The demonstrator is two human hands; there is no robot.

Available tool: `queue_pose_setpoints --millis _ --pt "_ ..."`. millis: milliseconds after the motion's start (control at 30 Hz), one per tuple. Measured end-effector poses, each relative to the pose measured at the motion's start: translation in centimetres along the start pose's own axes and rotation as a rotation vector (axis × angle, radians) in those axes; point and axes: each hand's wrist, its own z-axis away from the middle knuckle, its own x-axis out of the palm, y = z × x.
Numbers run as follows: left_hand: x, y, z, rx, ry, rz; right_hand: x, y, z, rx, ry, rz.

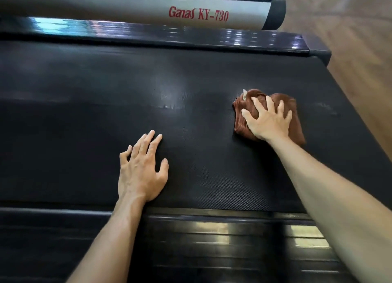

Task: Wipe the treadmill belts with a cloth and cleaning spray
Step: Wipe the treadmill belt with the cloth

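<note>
Now the right hand (267,121) presses a brown cloth (294,121) (folded) onto the belt (84,113), left hand (141,168) flat beside.

matt textured rubber belt (191,81), soft brown terry cloth (294,113), glossy side rails (191,236).

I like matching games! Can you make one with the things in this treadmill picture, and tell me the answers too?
Things:
1. cloth
2. left hand
3. right hand
4. treadmill belt

Descriptions:
A. black and textured
B. presses on the cloth
C. brown and folded
D. rests flat on the bare belt

Pairs: 1-C, 2-D, 3-B, 4-A
</note>
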Motion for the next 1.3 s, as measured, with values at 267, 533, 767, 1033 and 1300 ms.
queue_pose_setpoints --millis 267,533,767,1033,1300 --pt "0.2 0.0 0.1 -0.017 -0.004 -0.015 2.6 3.6 14.1 0.031 0.082 0.071" --pt "0.5 -0.2 0.0 -0.012 0.004 -0.018 0.8 -0.2 2.6 0.108 0.016 0.001" --pt "0.4 -0.2 0.0 -0.006 0.009 -0.004 2.1 1.1 9.4 -0.140 0.045 0.089" --pt "0.5 -0.2 0.0 -0.002 0.005 -0.015 1.2 -1.4 4.5 0.138 0.018 -0.007" --pt "0.3 -0.2 0.0 -0.008 0.002 -0.015 3.4 -3.1 12.3 -0.344 0.025 0.106"
